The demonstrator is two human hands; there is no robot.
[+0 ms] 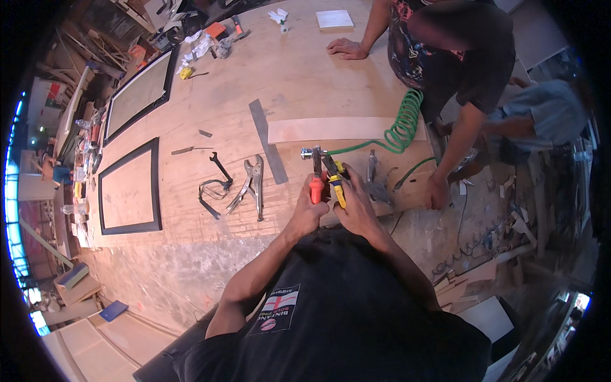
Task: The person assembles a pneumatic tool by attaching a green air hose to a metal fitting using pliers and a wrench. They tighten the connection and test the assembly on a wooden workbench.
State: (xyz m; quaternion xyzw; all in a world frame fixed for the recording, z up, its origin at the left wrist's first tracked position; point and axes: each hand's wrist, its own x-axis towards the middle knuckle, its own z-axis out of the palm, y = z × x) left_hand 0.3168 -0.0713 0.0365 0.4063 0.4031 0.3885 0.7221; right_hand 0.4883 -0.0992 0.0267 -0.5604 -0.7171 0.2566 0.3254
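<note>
My left hand (307, 213) is closed around orange-handled pliers (316, 189). In my right hand (358, 204) is a second pair of pliers (338, 190) with yellow and blue handles. The jaws of both pairs meet close together at a metal hose fitting (308, 153), on the end of a green coiled air hose (402, 130); exactly what each jaw grips is too small to tell. Left of my hands, locking pliers (256, 183) and a dark open-end wrench (220, 165) lie on the wooden table (216, 83), beside a dark strap (205, 194).
Two black-edged frames (159, 184) lie at the left. A grey metal strip (267, 140) touches a pale board (324, 129). Across the table a co-worker leans, one hand (347, 48) flat on it, the other hand (436, 192) at its right edge. A yellow tape measure (185, 73) lies farther back.
</note>
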